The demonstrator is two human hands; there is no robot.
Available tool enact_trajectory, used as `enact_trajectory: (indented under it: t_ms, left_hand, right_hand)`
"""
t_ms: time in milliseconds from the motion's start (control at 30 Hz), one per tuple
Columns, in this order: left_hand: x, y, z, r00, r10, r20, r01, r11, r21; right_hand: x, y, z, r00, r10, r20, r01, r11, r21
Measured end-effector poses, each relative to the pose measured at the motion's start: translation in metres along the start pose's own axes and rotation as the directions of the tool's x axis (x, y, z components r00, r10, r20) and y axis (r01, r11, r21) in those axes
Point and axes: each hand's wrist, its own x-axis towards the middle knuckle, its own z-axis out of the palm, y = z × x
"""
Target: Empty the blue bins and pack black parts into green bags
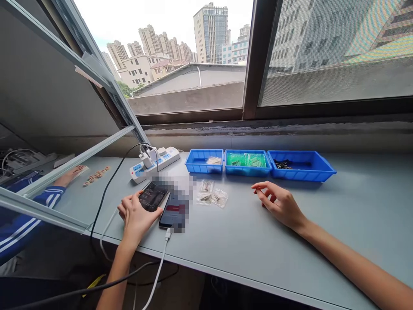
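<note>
My left hand point(135, 217) grips a dark phone point(154, 196) by its edges, thumb on the near right side and fingers on the left. Close beside it, a second phone point(167, 215) lies on the table with a white cable point(167, 236) plugged into its lower end; part of it is blurred out. My right hand point(280, 202) hovers at or rests on the tabletop, fingers loosely bent and apart, with nothing visible in them. Between the hands lie several small clear bags point(211, 196) with little metal-looking pieces inside.
Three blue bins line the back: one with pale packets point(190, 165), one with green bags point(247, 160), one with dark parts point(309, 172). A power strip point(167, 159) stands behind the phones. Left, beyond a metal frame point(112, 137), a co-worker's hand point(69, 175) is near small tan pieces point(96, 175).
</note>
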Motion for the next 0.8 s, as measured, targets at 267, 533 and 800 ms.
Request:
enact_trajectory:
  t_ms: [267,533,800]
  left_hand:
    - [-0.0031,-0.0067,0.0019,0.989,0.098,-0.108,-0.092,0.994,0.059]
    - [-0.0023,-0.0069,0.0041,0.989,0.088,-0.12,-0.081,0.995,0.063]
    - [-0.0033,-0.0062,0.0009,0.993,0.078,-0.094,-0.072,0.995,0.063]
  right_hand:
    - [0.0,0.0012,0.0001,1.0,-0.005,0.0,0.005,1.0,-0.012]
    - [0.0002,0.0,-0.0009,1.0,-0.013,0.009,0.013,1.0,-0.02]
    - [0.0004,-0.0003,-0.0002,1.0,-0.006,0.007,0.006,1.0,-0.029]
